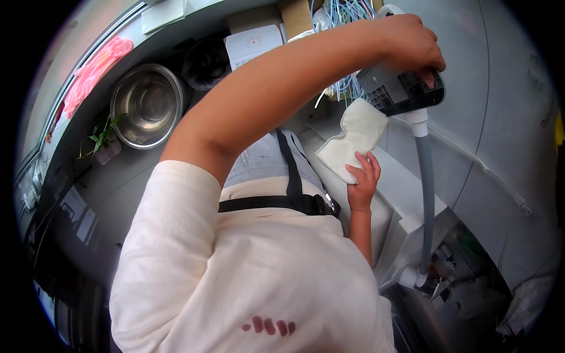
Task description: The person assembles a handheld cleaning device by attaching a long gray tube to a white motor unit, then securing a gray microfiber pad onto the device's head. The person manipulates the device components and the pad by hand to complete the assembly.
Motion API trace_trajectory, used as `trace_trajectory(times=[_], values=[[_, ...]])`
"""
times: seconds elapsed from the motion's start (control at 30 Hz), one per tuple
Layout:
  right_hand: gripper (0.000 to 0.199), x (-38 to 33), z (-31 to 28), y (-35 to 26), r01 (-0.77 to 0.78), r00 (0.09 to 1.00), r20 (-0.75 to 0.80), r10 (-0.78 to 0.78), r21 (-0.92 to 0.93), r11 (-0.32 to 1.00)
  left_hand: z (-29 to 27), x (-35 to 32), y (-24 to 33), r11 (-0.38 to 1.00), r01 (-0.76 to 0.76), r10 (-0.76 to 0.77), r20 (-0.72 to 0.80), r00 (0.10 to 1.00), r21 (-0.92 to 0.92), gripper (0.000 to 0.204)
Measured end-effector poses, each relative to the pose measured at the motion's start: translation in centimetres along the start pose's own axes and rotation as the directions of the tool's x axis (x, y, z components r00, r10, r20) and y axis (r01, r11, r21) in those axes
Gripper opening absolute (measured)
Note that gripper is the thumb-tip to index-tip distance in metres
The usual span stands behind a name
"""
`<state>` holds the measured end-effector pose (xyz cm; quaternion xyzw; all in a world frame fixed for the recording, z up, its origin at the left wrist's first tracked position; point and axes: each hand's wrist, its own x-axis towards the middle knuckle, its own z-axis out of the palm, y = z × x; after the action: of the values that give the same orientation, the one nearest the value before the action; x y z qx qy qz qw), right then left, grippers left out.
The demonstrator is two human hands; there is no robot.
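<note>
My left arm reaches across to the upper right, and my left hand [410, 46] is closed over the edge of a flat black-and-grey plastic mop head [406, 91]. The head is tilted so that a gridded face shows. From it a white collar [417, 122] leads down into a long grey tube [426, 194]. Lower down, my right hand [365, 176] grips the bottom of a notched white cloth pad [352, 138], with fingers over its front. The pad's upper corner lies against or just in front of the mop head; I cannot tell if they are joined.
A bundle of thin blue and white cables [344, 20] is behind my left forearm. Leftward stand a white box [254, 44], a steel basin [147, 106], a potted plant [106, 144] and pink cloth [97, 73] on a sill. A white ledge [395, 194] runs beside my right hand.
</note>
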<state>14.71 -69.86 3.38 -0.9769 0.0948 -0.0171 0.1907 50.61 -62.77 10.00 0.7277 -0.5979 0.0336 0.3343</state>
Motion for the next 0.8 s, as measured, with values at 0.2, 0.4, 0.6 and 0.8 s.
trace_trajectory(times=[0.2, 0.4, 0.6, 0.8], values=[[0.020, -2.7, -1.8, 2.9, -0.070, 0.987, 0.144, 0.069, -0.003, 0.998, -3.9, 2.4, 0.1, 0.992, 0.031, -0.014, 0.137, 0.990, -0.123, 0.037], [0.021, -2.8, -3.3, 3.0, -0.213, 0.976, 0.055, 0.212, 0.010, 0.977, -6.3, 5.0, 2.5, 1.000, -0.006, 0.009, 0.190, 0.982, -0.012, 0.039], [0.023, 0.3, -6.2, 1.8, -0.170, 0.970, -0.159, 0.183, 0.094, 0.981, -6.7, 5.2, 3.9, 0.997, -0.055, 0.067, 0.219, 0.973, -0.061, 0.037], [0.030, 2.2, -8.6, 2.0, -0.025, 0.966, -0.256, 0.047, 0.088, 0.996, -4.7, 6.2, 3.3, 0.993, 0.080, -0.054, 0.271, 0.961, -0.085, 0.032]])
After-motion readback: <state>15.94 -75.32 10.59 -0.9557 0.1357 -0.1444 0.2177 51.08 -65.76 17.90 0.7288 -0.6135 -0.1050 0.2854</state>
